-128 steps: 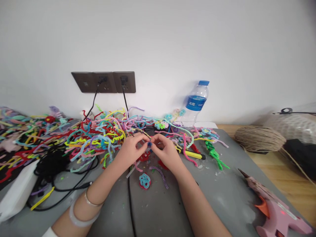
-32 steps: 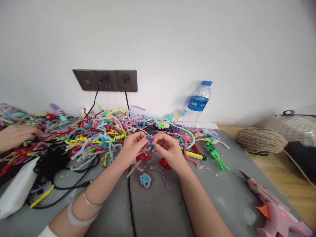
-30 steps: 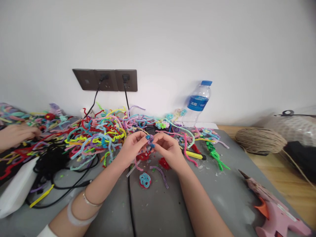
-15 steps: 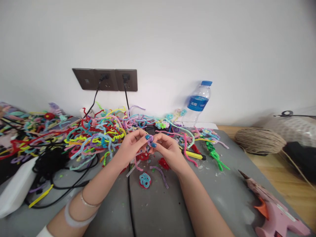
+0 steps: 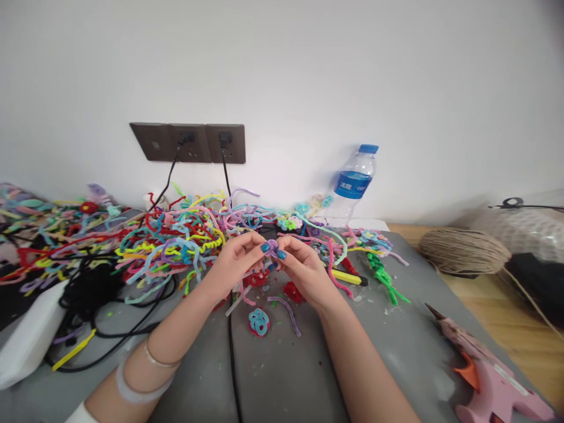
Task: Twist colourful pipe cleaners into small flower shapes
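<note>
Between both hands, above the grey table, is a small purple pipe-cleaner flower (image 5: 273, 247), its loops bunched together. My left hand (image 5: 241, 258) pinches it from the left with thumb and fingers. From the other side, my right hand (image 5: 300, 262) grips it the same way; the fingertips nearly meet and cover part of it. Below them on the table lie a blue pipe-cleaner flower with a red edge (image 5: 258, 322) and a loose purple pipe cleaner (image 5: 288, 314). Red pipe-cleaner pieces (image 5: 292, 292) sit just under my right hand.
A tangled heap of pipe cleaners (image 5: 176, 235) spreads along the wall. A bottle (image 5: 353, 183) leans there. At right are a pink glue gun (image 5: 489, 376), a twine ball (image 5: 463, 251) and green pipe cleaners (image 5: 384, 276). A yellow cutter (image 5: 346, 277) lies near my right hand. A black cable (image 5: 233, 364) crosses the table.
The purple flower has shifted slightly right and turned, so more of its loops show between my fingertips. Both hands keep their pinch; the things on the table stay put.
</note>
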Action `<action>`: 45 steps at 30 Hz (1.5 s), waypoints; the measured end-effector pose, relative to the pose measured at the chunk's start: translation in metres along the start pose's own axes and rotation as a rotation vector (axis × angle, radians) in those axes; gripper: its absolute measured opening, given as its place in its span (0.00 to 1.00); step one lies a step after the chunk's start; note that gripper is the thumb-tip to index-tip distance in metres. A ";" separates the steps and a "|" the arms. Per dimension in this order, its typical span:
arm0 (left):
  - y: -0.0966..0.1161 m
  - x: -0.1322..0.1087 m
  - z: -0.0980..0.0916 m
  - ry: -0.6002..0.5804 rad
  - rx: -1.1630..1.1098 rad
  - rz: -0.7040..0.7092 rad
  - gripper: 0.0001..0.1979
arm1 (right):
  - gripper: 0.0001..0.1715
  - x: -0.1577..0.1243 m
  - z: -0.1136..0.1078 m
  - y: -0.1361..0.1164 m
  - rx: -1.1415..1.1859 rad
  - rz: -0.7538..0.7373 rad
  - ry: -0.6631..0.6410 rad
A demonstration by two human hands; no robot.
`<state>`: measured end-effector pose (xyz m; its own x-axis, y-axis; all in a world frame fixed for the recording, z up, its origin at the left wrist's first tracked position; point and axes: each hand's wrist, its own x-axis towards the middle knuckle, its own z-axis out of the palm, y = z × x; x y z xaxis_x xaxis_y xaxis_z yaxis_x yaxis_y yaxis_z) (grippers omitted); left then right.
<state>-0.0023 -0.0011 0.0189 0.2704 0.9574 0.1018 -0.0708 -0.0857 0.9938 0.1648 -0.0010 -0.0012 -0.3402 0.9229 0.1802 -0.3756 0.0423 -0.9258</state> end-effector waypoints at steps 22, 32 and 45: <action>0.004 -0.002 0.007 0.103 0.021 -0.033 0.12 | 0.09 0.004 0.004 0.007 0.215 -0.006 0.153; 0.006 -0.001 0.007 0.089 0.071 -0.001 0.09 | 0.11 0.007 0.003 0.004 0.248 -0.022 0.255; -0.003 0.001 -0.001 0.124 0.120 -0.105 0.13 | 0.15 0.009 -0.001 0.004 0.217 0.006 0.319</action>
<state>-0.0028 0.0001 0.0163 0.1490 0.9888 -0.0015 0.0689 -0.0088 0.9976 0.1612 0.0074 -0.0038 -0.0701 0.9970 0.0313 -0.5596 -0.0134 -0.8286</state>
